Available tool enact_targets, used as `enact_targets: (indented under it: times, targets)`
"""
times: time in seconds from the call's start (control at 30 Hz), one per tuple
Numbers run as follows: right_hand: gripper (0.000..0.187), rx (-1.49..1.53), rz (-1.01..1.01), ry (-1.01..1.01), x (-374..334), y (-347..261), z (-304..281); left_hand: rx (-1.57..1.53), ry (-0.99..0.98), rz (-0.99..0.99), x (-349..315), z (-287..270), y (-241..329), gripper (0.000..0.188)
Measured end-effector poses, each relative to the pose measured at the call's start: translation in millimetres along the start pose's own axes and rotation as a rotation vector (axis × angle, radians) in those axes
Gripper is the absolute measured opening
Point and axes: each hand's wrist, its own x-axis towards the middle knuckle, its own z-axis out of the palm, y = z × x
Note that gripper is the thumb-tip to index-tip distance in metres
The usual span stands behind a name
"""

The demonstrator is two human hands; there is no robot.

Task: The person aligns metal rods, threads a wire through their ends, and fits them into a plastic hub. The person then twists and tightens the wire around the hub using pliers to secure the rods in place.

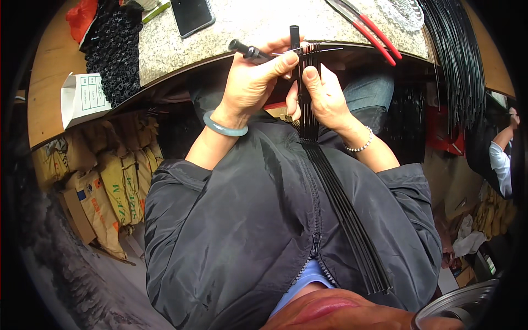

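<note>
Right hand (328, 104), one o'clock: fingers clasping black strips (333, 190). Left hand (246, 88), near twelve o'clock: fingers closed around black-handled tool (250, 53).

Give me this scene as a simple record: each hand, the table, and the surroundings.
Left hand: holds a black pen-like rod, thumb by the bundle's upper part
Right hand: grips a bundle of thin black strips
Bundle's lower part: lies over the dark jacket
Table: phone, red-handled pliers, small black parts, white box
Far right: another person's arm
</note>
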Motion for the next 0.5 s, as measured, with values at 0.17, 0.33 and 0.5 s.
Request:
enact_targets:
  times: [0.17,0.33,0.5]
  targets:
    - [0.056,-0.063,-0.024,0.014,-1.0,0.6,0.2,0.057,-0.01,-0.039,1.5,-14.2,-3.1,0.024]
    - [0.063,-0.061,0.065,-0.025,4.7,0.9,-7.7,0.182,-0.044,-0.045,3.3,-17.8,-0.7,0.024]
    - [0.064,-0.023,0.062,-0.033,4.2,0.8,-5.4,0.181,-0.075,-0.058,5.1,-17.7,-1.2,0.025]
